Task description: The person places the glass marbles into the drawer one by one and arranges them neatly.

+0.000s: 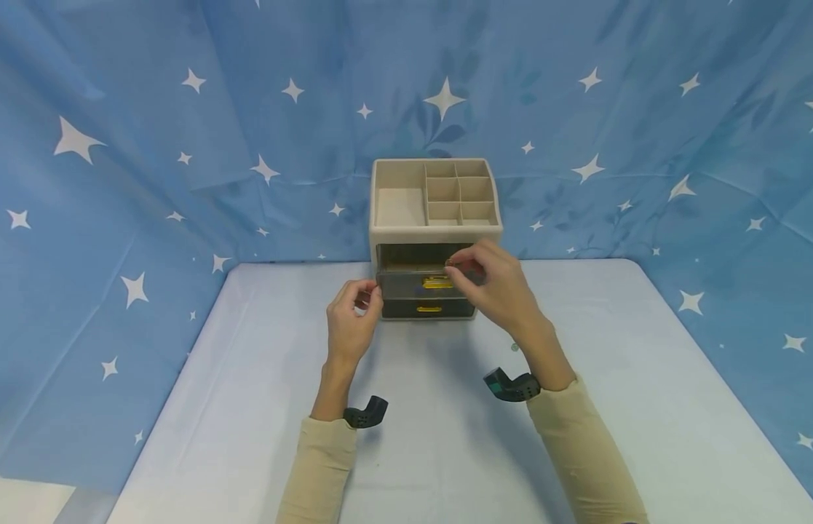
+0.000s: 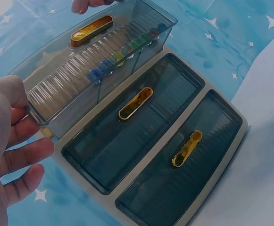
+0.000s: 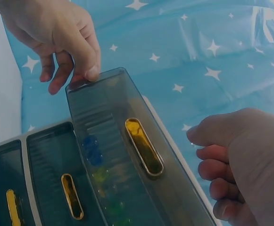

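Observation:
A cream desktop organizer (image 1: 399, 234) has smoky clear drawers with gold handles; its top drawer (image 2: 56, 101) is pulled out. Inside that drawer lies a row of coloured glass marbles (image 2: 119, 57), blue, yellow, green and red. My left hand (image 1: 352, 320) pinches the drawer's front left corner between thumb and finger, the other fingers spread loosely below. Above the drawer's right part, my right hand (image 1: 501, 287) holds a small dark marble (image 1: 450, 263) between thumb and forefinger. In the right wrist view the right hand's thumb hides what it pinches.
One pale greenish marble (image 1: 514, 347) lies on the white table (image 1: 249, 378) by the right forearm. Two lower drawers (image 2: 137, 127) are closed. The organizer's top has open compartments (image 1: 443, 189). A blue star-patterned curtain (image 1: 301, 145) hangs behind and at both sides.

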`<state>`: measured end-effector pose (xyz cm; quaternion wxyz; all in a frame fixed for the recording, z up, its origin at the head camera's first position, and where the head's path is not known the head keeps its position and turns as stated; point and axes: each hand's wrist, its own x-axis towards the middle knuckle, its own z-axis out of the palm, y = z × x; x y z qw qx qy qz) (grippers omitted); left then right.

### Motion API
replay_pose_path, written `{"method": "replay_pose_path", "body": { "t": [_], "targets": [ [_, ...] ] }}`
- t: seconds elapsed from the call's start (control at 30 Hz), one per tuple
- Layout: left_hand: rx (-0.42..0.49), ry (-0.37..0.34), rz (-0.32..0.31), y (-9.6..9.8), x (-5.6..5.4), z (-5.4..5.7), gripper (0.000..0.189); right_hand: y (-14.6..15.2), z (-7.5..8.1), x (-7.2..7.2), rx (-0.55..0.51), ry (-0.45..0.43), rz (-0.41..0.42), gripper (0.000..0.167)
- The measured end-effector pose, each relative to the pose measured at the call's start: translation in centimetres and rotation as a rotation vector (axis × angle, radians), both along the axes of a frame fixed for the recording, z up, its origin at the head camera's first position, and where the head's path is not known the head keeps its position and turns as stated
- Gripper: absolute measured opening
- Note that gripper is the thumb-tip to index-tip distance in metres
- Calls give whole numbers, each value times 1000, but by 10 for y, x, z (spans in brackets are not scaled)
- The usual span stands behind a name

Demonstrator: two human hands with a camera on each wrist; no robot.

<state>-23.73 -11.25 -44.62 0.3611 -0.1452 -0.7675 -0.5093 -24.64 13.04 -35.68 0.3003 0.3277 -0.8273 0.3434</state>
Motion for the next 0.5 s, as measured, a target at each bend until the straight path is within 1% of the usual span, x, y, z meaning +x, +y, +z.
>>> {"method": "replay_pose_path", "body": {
  "t": [0.2, 0.5],
  "targets": [
    [-5, -12, 2, 0, 1, 0, 10, -10, 3, -6, 45, -57, -20, 11],
    [-3, -11, 4, 0, 0, 0, 10, -21, 4, -11, 109, -80, -31, 14]
  ]
}}
